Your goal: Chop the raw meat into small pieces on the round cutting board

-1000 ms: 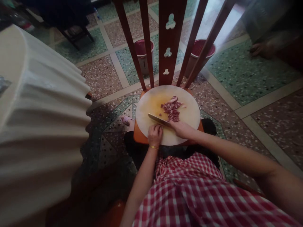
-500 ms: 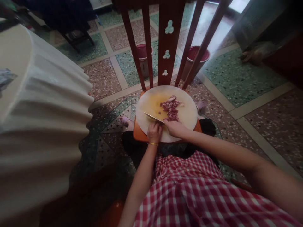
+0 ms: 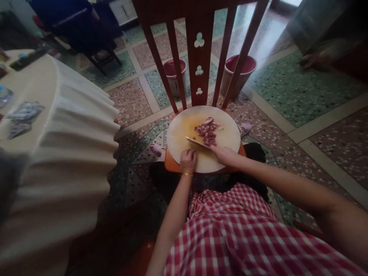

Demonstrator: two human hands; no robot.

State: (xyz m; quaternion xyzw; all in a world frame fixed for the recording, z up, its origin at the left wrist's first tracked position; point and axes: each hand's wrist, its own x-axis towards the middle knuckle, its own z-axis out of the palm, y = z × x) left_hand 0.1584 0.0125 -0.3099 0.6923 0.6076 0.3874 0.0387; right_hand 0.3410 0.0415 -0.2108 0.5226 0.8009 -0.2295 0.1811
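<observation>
A round white cutting board point(image 3: 179, 130) with a yellowish stain lies on the orange-brown seat of a wooden chair point(image 3: 172, 165). My right hand point(image 3: 225, 155) is closed on the handle of a knife point(image 3: 198, 143). Its blade slants over the board, pointing to the left, just beyond my left fingers. My left hand point(image 3: 188, 161) rests on the near left part of the board with its fingers curled down; anything under them is hidden. Chopped dark red pieces point(image 3: 208, 130), meat-like with pale streaks, lie in a heap behind the knife.
The slatted chair back point(image 3: 199, 53) rises beyond the board. Two bins with red insides point(image 3: 174, 74) point(image 3: 240, 71) stand on the tiled floor behind it. To the left is a table with a pale cloth point(image 3: 77, 115), bearing silvery packets point(image 3: 24, 117). Another person's hand point(image 3: 313, 61) shows at right.
My right hand has moved the knife to the right, and the blade has come away from my left fingers. My left hand stays about where it was. The view has tilted up slightly.
</observation>
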